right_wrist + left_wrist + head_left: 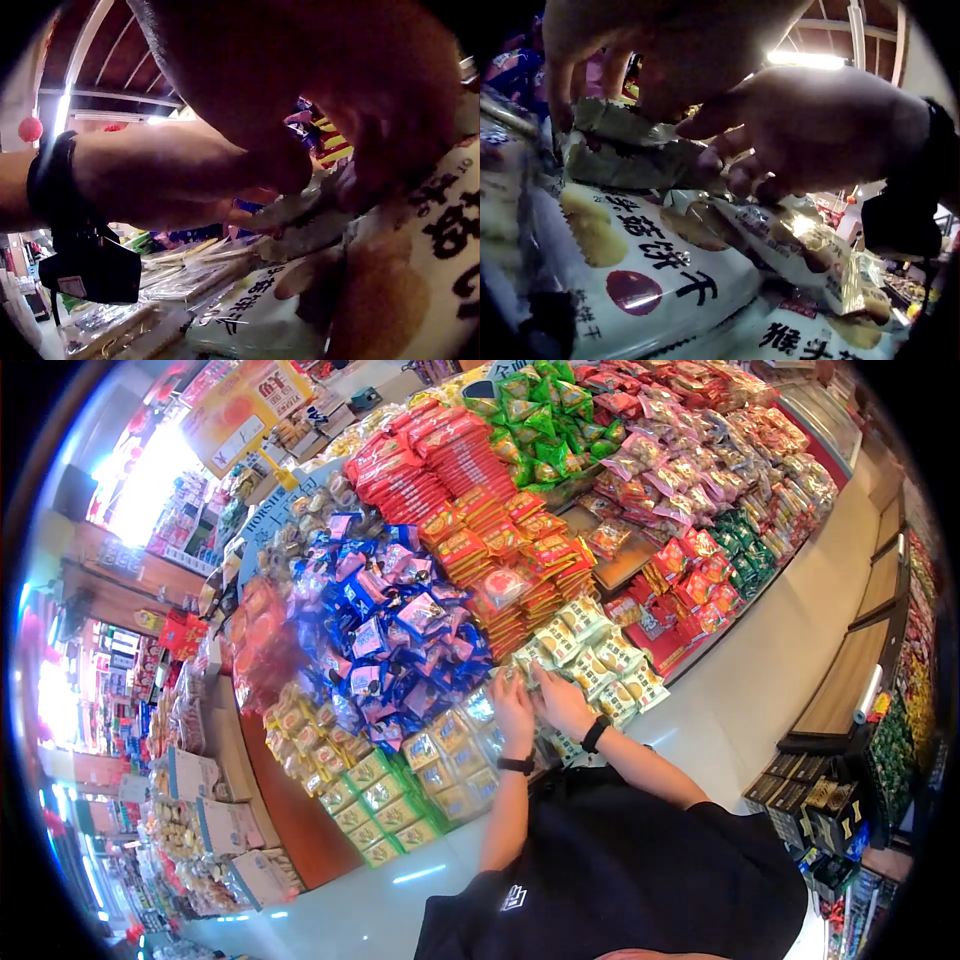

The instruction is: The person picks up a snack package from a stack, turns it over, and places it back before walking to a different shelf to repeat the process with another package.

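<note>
My left hand (512,710) and right hand (562,702) are close together over the near end of the white biscuit packets (618,652). In the left wrist view, both hands hold a pale biscuit packet (637,166), seen edge-on. The left fingers come down over its far side, and the right fingertips pinch its nearer end. Just below it lies a biscuit packet (660,262) with dark lettering and pictures of biscuits. The right wrist view shows the held packet (300,236) between the fingertips of both hands, partly hidden by the right hand.
Left of the hands are clear-wrapped packs (455,755) and green-edged packs (385,810). Blue and pink packets (400,625) pile up beyond, with orange packets (500,545) beside them. A wooden shelf (850,670) stands to the right across the pale floor (730,660).
</note>
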The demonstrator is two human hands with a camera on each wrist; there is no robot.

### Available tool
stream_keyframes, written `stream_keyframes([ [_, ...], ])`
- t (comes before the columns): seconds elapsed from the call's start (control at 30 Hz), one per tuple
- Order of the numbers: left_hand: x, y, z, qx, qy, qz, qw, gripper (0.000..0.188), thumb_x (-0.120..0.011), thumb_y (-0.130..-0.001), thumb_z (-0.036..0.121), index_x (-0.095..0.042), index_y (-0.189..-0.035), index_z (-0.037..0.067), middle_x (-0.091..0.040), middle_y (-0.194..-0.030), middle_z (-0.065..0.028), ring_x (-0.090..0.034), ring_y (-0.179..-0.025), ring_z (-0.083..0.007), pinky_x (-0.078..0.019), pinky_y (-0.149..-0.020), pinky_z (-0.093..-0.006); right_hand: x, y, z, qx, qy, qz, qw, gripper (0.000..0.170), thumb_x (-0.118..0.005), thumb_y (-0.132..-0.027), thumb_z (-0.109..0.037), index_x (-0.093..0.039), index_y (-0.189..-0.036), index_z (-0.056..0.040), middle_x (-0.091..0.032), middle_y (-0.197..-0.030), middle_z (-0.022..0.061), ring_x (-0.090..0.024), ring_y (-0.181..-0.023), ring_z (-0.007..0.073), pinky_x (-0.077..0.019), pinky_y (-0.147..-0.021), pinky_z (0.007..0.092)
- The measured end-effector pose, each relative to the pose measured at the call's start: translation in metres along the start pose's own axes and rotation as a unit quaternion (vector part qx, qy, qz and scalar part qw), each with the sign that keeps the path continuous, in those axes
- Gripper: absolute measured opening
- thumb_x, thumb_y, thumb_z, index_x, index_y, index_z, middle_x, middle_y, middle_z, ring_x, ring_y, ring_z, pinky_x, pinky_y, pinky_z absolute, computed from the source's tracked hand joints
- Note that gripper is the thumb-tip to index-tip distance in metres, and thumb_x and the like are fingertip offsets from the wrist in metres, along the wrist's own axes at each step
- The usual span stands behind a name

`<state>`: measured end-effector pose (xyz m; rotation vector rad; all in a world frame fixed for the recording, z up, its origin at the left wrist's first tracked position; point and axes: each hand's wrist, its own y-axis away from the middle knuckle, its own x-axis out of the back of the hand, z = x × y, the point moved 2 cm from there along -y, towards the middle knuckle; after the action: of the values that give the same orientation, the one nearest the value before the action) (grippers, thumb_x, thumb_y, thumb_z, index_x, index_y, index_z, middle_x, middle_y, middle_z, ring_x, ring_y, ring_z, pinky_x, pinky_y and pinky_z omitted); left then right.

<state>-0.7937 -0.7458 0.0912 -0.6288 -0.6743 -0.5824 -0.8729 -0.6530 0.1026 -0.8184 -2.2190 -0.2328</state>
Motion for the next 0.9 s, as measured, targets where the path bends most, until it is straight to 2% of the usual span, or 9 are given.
stream_keyframes([
  [0.17, 0.005, 0.006, -0.004, 0.049, 0.083, 0.018, 0.995, 0.032, -0.059, -0.088, 0.012, -0.059, -0.118, 0.002, -0.045, -0.132, -0.0219, -0.041, -0.122, -0.0393, -0.0345, -0.102, -0.0456, 0.009, 0.006, -0.002, 0.018, -0.036, 0.006, 0.999, 0.06, -0.053, -0.085, -0.017, -0.032, -0.139, -0.0023, -0.061, -0.1, 0.0194, -0.062, -0.084, 0.0346, -0.0515, -0.068, 0.0428],
  [0.43, 0.012, 0.009, -0.001, 0.057, 0.095, 0.031, 0.993, 0.037, -0.062, -0.087, 0.017, -0.057, -0.121, 0.003, -0.041, -0.136, -0.025, -0.039, -0.126, -0.04, -0.0336, -0.104, -0.0447, 0.036, 0.024, -0.015, 0.071, -0.083, -0.066, 0.992, 0.065, -0.058, -0.086, -0.02, -0.029, -0.143, -0.0069, -0.059, -0.086, 0.017, -0.059, -0.073, 0.0341, -0.0492, -0.064, 0.0424],
  [0.47, 0.014, 0.009, 0.001, 0.065, 0.09, 0.033, 0.993, 0.037, -0.064, -0.086, 0.016, -0.058, -0.119, 0.002, -0.041, -0.136, -0.0266, -0.041, -0.126, -0.0399, -0.0336, -0.105, -0.0437, 0.038, 0.028, -0.016, 0.05, -0.106, -0.083, 0.99, 0.061, -0.06, -0.087, -0.019, -0.034, -0.141, -0.0053, -0.056, -0.086, 0.015, -0.057, -0.069, 0.0279, -0.047, -0.063, 0.0375],
  [0.63, 0.018, 0.014, 0.014, 0.069, 0.085, 0.055, 0.992, 0.034, -0.064, -0.087, 0.017, -0.059, -0.116, 0.001, -0.04, -0.137, -0.0265, -0.041, -0.125, -0.0405, -0.0334, -0.105, -0.045, 0.044, 0.045, -0.006, 0.093, -0.1, -0.064, 0.989, 0.054, -0.061, -0.088, -0.025, -0.041, -0.134, -0.0054, -0.058, -0.084, 0.0124, -0.057, -0.076, 0.0289, -0.0467, -0.069, 0.0396],
  [0.7, 0.022, 0.017, 0.025, 0.056, 0.089, 0.076, 0.991, 0.031, -0.065, -0.086, 0.016, -0.06, -0.113, 0.001, -0.041, -0.136, -0.0261, -0.042, -0.124, -0.0396, -0.033, -0.105, -0.0456, 0.049, 0.05, -0.002, 0.147, -0.099, -0.039, 0.983, 0.051, -0.061, -0.088, -0.024, -0.044, -0.132, -0.0055, -0.059, -0.085, 0.0116, -0.058, -0.077, 0.0287, -0.0474, -0.07, 0.0396],
  [0.77, 0.025, 0.023, 0.041, 0.032, 0.043, 0.086, 0.995, 0.029, -0.064, -0.086, 0.013, -0.06, -0.111, 0.0, -0.045, -0.132, -0.024, -0.046, -0.122, -0.0362, -0.0384, -0.102, -0.0436, 0.054, 0.057, 0.005, 0.122, -0.095, -0.052, 0.987, 0.047, -0.06, -0.087, -0.022, -0.046, -0.129, -0.0056, -0.058, -0.085, 0.0111, -0.059, -0.077, 0.0285, -0.0481, -0.069, 0.0395],
  [0.83, 0.021, 0.034, 0.051, 0.037, 0.092, 0.069, 0.993, 0.026, -0.063, -0.086, 0.01, -0.06, -0.11, -0.001, -0.048, -0.128, -0.0211, -0.052, -0.115, -0.0323, -0.046, -0.093, -0.0397, 0.072, 0.061, 0.001, 0.108, -0.113, -0.072, 0.985, 0.046, -0.059, -0.087, -0.019, -0.047, -0.129, -0.0056, -0.058, -0.085, 0.0111, -0.059, -0.077, 0.0287, -0.0488, -0.068, 0.0384],
  [0.87, 0.019, 0.039, 0.058, 0.002, 0.107, 0.076, 0.991, 0.023, -0.061, -0.087, 0.009, -0.06, -0.107, -0.002, -0.054, -0.12, -0.0173, -0.057, -0.107, -0.0286, -0.05, -0.086, -0.0359, 0.082, 0.062, -0.002, 0.113, -0.136, -0.077, 0.981, 0.043, -0.058, -0.085, -0.014, -0.048, -0.126, -0.0054, -0.058, -0.085, 0.0115, -0.059, -0.076, 0.0289, -0.0494, -0.067, 0.0378],
  [0.9, 0.02, 0.042, 0.07, -0.001, 0.109, 0.073, 0.991, 0.023, -0.061, -0.087, 0.009, -0.06, -0.107, -0.002, -0.054, -0.12, -0.0173, -0.057, -0.107, -0.0286, -0.05, -0.086, -0.0359, 0.084, 0.063, 0.003, 0.11, -0.135, -0.073, 0.982, 0.043, -0.058, -0.085, -0.014, -0.048, -0.126, -0.0054, -0.058, -0.085, 0.0115, -0.059, -0.076, 0.0289, -0.0494, -0.067, 0.0378],
])
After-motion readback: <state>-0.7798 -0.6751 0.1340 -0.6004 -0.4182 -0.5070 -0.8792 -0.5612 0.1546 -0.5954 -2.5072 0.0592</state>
